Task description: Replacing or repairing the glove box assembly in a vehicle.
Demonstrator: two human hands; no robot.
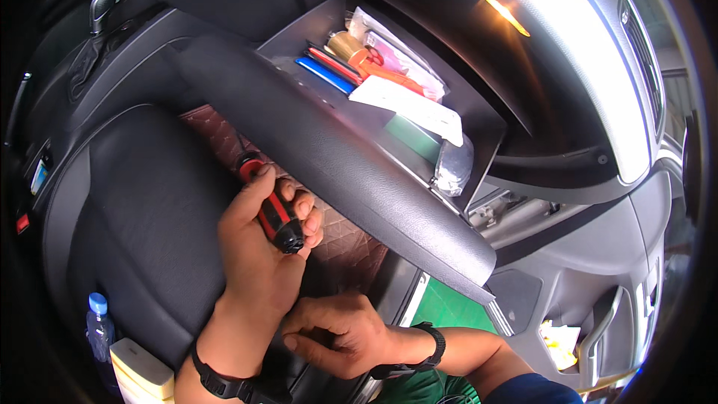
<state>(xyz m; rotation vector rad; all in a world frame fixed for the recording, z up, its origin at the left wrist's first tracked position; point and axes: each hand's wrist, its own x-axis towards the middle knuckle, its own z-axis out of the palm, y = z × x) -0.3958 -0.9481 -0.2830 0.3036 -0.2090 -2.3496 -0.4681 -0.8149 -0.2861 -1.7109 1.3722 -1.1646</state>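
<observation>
A screwdriver [278, 213] with a black and red handle lies in the grip of my left hand [258, 254], palm turned up and fingers wrapped round it. Its shaft points away toward the underside of the lowered glovebox lid [359, 157]. Lower down and to the right, my right hand [340, 333] is loosely curled beside my left wrist, with nothing visible in it. Above both hands the open glovebox [299, 30] holds a blue and a red item, an orange-handled tool [381, 71], white papers [411, 108] and a clear plastic-wrapped item [452, 167].
A black car seat [149, 232] fills the left, with a blue-capped bottle [97, 329] and a pale box [142, 370] at lower left. A brown quilted mat [340, 236] covers the footwell. The open door [576, 254] stands at right; a gear lever [102, 11] is far left.
</observation>
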